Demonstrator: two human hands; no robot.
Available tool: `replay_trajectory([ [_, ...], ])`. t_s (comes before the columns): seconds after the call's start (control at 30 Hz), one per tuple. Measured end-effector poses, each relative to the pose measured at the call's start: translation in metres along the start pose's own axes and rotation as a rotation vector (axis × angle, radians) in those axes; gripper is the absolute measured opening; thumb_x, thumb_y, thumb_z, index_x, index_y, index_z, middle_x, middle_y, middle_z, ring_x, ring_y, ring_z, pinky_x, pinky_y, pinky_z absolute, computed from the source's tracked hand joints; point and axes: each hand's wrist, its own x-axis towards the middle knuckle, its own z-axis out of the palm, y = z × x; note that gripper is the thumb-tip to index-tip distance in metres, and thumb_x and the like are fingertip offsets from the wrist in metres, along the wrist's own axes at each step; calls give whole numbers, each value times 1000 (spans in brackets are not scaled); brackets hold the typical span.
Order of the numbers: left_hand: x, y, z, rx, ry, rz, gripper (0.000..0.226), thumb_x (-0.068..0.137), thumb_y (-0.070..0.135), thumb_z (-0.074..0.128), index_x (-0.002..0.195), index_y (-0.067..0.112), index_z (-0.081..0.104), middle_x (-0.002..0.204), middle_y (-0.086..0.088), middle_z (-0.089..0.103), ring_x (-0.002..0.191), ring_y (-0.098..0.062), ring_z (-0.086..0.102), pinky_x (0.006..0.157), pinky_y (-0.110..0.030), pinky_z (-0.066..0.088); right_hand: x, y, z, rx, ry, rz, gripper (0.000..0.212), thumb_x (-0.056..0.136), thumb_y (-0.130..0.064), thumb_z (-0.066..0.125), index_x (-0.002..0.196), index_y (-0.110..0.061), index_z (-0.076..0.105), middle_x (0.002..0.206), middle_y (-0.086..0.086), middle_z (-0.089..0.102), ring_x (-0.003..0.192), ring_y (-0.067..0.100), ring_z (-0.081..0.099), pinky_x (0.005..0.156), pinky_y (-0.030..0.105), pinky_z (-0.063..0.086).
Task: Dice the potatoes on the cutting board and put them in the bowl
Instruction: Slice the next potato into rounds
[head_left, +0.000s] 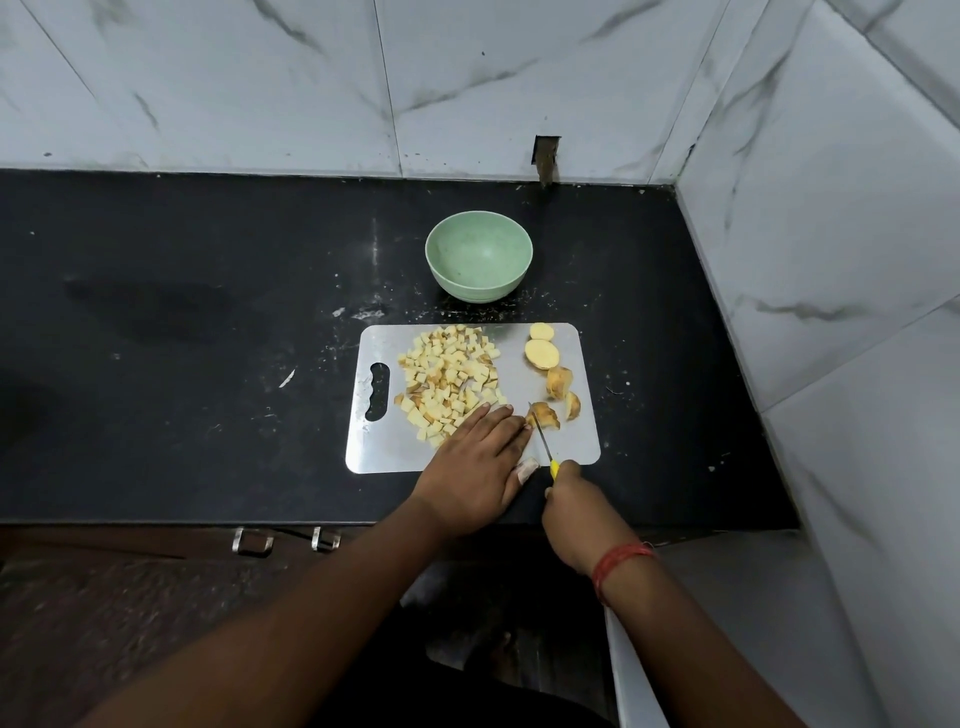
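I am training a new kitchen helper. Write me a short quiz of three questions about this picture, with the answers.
1. True or false: the green bowl already holds diced potato.
2. Which hand grips the knife? A) left B) right
3. Fill in: the pile of potato cubes lies on the ______ half of the cutting board, near its handle slot.

Key: 1 false, the bowl is empty. 2 B, the right hand grips the yellow handle; the left hand lies flat beside the blade. 3 left.

One green bowl (479, 255), one steel cutting board (584, 441), one yellow-handled knife (544, 446), two hands (both over the board's near edge). Five potato slices (542, 354) lie uncut; the diced cubes (448, 382) are too many to count.
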Motion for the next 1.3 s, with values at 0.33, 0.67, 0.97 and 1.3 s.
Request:
replay_trajectory([
  [0.33,1,0,0,-20,26,-12,51,107,41,41,141,8,58,141,-8,57,139,-28,44,124,-44,23,14,-4,-4,-20,-83,35,28,95,-5,42,122,-2,37,115,17,60,102,28,61,74,32,42],
  [0.67,0,1,-2,1,10,8,54,108,43,35,144,9,55,146,-9,53,140,-29,43,124,-45,24,17,-2,-6,-99,-70,1,20,98,-10,43,116,-4,38,85,6,53,83,22,55,55,26,33],
  [0.97,2,4,-5,22,-2,2,57,109,45,29,141,8,59,144,-7,55,139,-31,45,123,-47,25,13,-3,-15,-43,-115,2,16,98,-12,41,114,-8,39,117,19,57,89,23,46,77,33,40],
  [1.3,2,4,-4,57,-43,8,65,109,48,18,141,8,59,143,-8,56,139,-31,45,122,-49,26,3,2,-9,-18,-125,4,35,98,-9,41,132,0,38,118,19,58,110,35,59,78,33,41],
])
